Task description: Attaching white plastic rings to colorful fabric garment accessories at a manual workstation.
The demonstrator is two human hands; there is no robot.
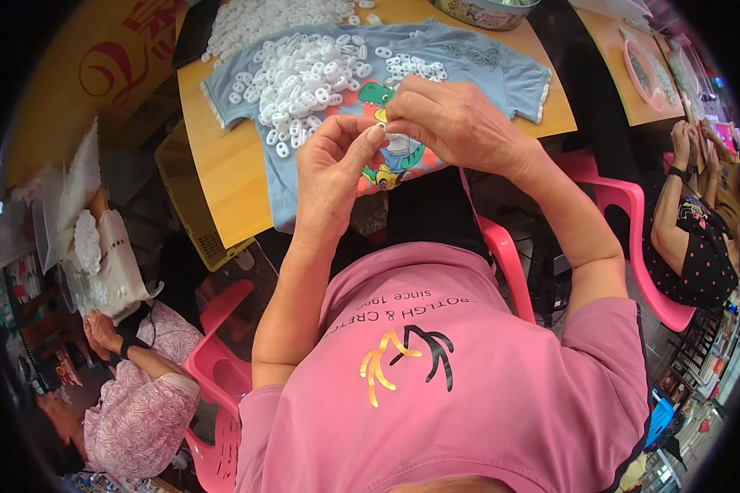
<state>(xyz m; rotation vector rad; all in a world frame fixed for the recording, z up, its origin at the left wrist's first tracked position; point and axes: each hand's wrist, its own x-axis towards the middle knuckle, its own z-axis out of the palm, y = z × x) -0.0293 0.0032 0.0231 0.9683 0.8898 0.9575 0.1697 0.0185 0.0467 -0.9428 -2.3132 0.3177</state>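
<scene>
Over the near edge of the table, my left hand (330,168) and my right hand (460,127) meet fingertip to fingertip. Thumb and forefinger of each are pinched on a small white plastic piece (383,128), mostly covered by the fingers. Just beyond them a heap of white oval plastic pieces with two holes (304,86) lies on a light blue T-shirt (522,82) with a cartoon dinosaur print. A smaller pile of little white parts (415,67) sits to its right. Farther right, small grey metal parts, perhaps springs (477,54), are scattered on the cloth.
The shirt covers much of a wooden table (222,177). Another mound of white pieces (267,23) and a round tin (489,12) stand at the back. A yellow crate (191,205) is at the left. Pink chairs (222,370) and other seated people flank me.
</scene>
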